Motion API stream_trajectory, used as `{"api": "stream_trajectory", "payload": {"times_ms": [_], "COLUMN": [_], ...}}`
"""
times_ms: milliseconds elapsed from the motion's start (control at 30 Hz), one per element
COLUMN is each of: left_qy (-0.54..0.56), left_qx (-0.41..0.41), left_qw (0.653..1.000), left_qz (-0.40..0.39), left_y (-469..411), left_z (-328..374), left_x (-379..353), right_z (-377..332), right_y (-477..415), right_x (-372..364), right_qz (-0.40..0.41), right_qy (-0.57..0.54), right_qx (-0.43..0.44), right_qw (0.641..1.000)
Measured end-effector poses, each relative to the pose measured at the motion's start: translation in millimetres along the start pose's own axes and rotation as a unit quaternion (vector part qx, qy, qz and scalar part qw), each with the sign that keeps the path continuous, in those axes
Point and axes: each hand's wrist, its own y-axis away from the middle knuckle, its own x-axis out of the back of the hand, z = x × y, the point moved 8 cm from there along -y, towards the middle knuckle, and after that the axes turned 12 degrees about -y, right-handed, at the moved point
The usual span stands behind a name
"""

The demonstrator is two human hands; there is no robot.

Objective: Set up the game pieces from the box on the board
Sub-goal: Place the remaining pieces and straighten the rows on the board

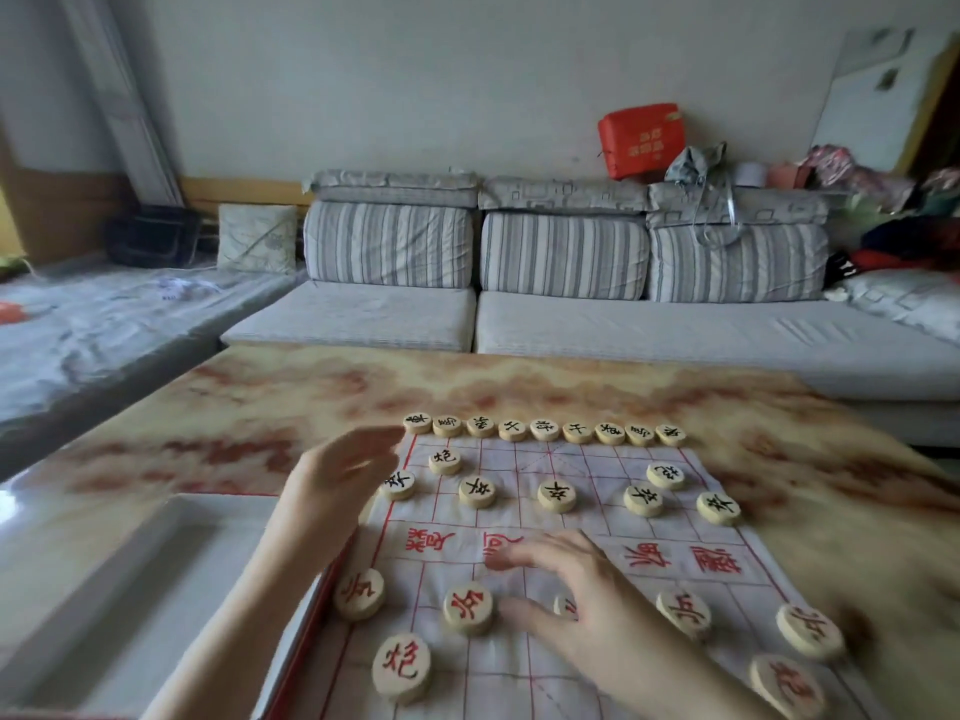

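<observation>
A white cloth board [597, 470] with red grid lines lies on the table. Round wooden pieces with black characters line its far edge [544, 430], with more in the rows below, such as one [477, 492]. Pieces with red characters [468, 608] sit in the near half. My left hand [340, 472] hovers open at the board's left edge, beside a black-marked piece [399, 484]. My right hand [576, 589] is spread over the middle of the near half, fingers extended, partly covering one red-marked piece [563, 605]. The white box [119, 605] stands at the left.
The marbled orange table [311, 397] extends beyond the board. A grey sofa [571, 314] with striped cushions stands behind it. A red bag [641, 140] and piled clothes lie on the sofa back at the right.
</observation>
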Motion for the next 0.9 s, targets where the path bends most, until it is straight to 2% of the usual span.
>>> {"api": "stream_trajectory", "payload": {"times_ms": [67, 200, 367, 567, 800, 900], "left_qy": [0.030, 0.010, -0.036, -0.107, -0.153, -0.176], "left_qx": [0.011, 0.052, 0.062, 0.023, 0.012, 0.002], "left_qw": [0.999, 0.999, 0.997, 0.994, 0.987, 0.982], "left_qz": [0.005, 0.006, 0.008, -0.008, -0.043, -0.066], "left_y": [51, 107, 138, 168, 176, 180], "left_z": [1, -15, -25, -38, -43, -44], "left_x": [11, 12, 20, 40, 40, 38], "right_z": [-3, -2, -5, -9, -12, -11], "right_y": [16, 39, 51, 56, 57, 61], "right_x": [-16, -52, -77, -101, -121, -126], "right_qz": [0.005, -0.021, -0.008, -0.019, -0.043, -0.063], "right_qy": [-0.013, -0.027, -0.045, -0.042, -0.007, 0.040], "right_qx": [-0.013, -0.042, -0.043, -0.029, -0.018, -0.007], "right_qw": [1.000, 0.999, 0.998, 0.999, 0.999, 0.997]}}
